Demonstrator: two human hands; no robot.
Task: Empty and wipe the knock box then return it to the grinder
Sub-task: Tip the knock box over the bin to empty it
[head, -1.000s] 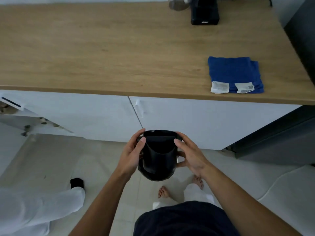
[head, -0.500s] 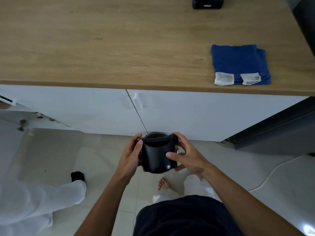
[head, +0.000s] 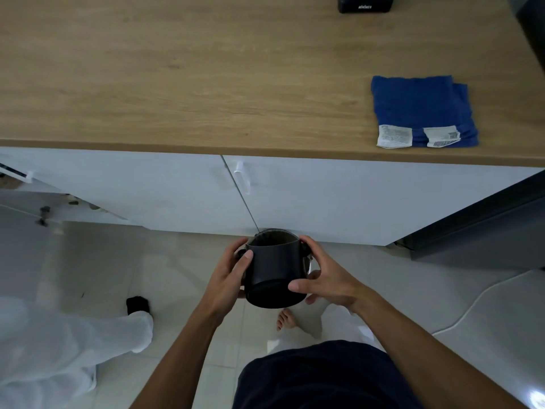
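I hold a black round knock box in front of me, below the counter's edge and above the floor. It is tipped away from me, so its flat bottom faces the camera and its open mouth points towards the cabinet doors. My left hand grips its left side. Its right side and lower edge rest in my right hand. A folded blue cloth with two white labels lies on the wooden counter at the right. The black base of the grinder shows at the counter's far edge.
White cabinet doors with a small handle stand under the counter. A dark appliance fills the right side. Another person's white-clothed leg and dark sock are on the tiled floor at the left. An open cabinet door shows at far left.
The knock box has tilted away from me: earlier I looked into its mouth, now I see its bottom. My right hand slid down to its lower edge. The camera has dipped lower.
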